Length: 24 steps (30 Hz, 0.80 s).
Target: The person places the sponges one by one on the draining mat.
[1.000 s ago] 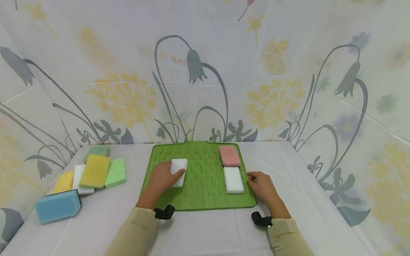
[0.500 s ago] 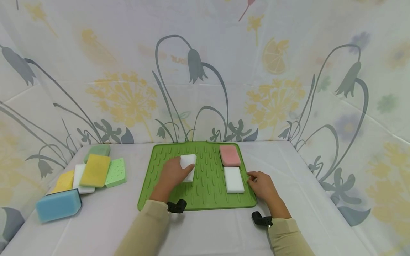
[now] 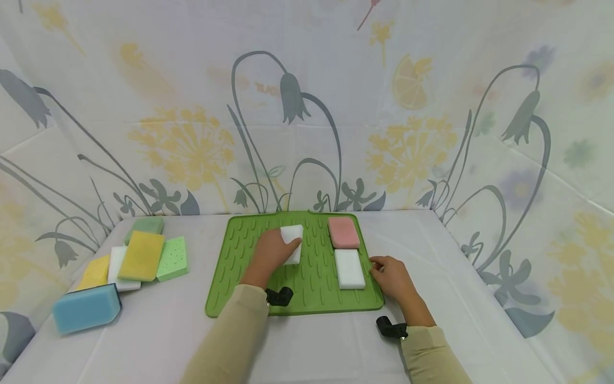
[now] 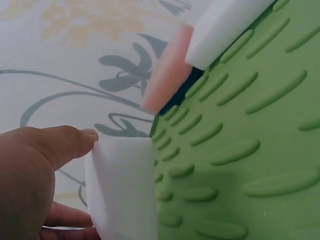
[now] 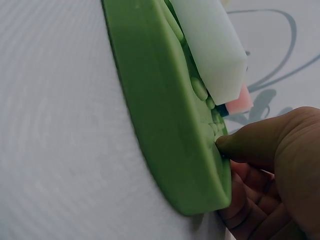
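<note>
My left hand (image 3: pixel 268 255) grips a white melamine sponge (image 3: pixel 292 233) over the middle of a green ribbed drying mat (image 3: pixel 316 301). In the left wrist view the thumb lies at the top edge of that sponge (image 4: pixel 122 187), with fingers curled on its far side. Whether it touches the mat I cannot tell. My right hand (image 3: pixel 394 280) pinches the mat's right edge; the right wrist view shows the thumb on the mat's rim (image 5: pixel 170 125). On the mat's right side, a pink sponge (image 3: pixel 344 233) lies behind a second white sponge (image 3: pixel 349 269).
On the white-covered table's left lie several sponges: a blue one (image 3: pixel 87 308) in front, a yellow one (image 3: pixel 142 256) on top of others, a speckled light green one (image 3: pixel 173 260), and a dull green one (image 3: pixel 145 228) behind. A flowered cloth (image 3: pixel 307 133) hangs behind.
My left hand has carried the white sponge to the right and farther back above the mat. The right hand stays at the mat's edge.
</note>
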### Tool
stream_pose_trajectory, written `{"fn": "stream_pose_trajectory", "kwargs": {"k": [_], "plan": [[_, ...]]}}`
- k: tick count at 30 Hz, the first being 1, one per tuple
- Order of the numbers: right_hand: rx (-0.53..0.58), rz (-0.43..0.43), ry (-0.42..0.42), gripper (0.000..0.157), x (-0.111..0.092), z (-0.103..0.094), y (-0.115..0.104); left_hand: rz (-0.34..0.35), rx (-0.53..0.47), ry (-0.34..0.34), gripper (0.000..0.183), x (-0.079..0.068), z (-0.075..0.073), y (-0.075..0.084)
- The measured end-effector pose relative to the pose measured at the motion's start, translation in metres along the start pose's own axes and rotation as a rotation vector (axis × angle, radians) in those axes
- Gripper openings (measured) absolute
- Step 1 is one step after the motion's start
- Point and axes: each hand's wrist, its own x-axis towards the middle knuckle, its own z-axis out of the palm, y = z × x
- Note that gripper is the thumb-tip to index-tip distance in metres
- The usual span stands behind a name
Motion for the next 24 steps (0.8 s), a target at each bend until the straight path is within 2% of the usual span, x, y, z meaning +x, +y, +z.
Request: {"fn": "stream_pose_trajectory", "kwargs": {"k": [4,10,18,24], "plan": [[0.003,0.005,0.001,0.035,0.000,0.000,0.001,0.013,0.012,-0.013,0.053,0.006,0.003,0.005],[0.013,0.006,0.001,0.035,0.000,0.001,0.002,-0.005,0.008,-0.043,0.052,0.014,0.009,0.013],[0.007,0.003,0.004,0.035,0.001,0.001,0.002,0.002,0.078,-0.064,0.052,0.027,0.016,0.026],[0.009,0.002,0.000,0.035,0.001,0.001,0.001,0.012,0.069,-0.078,0.051,0.034,0.025,0.034]]}}
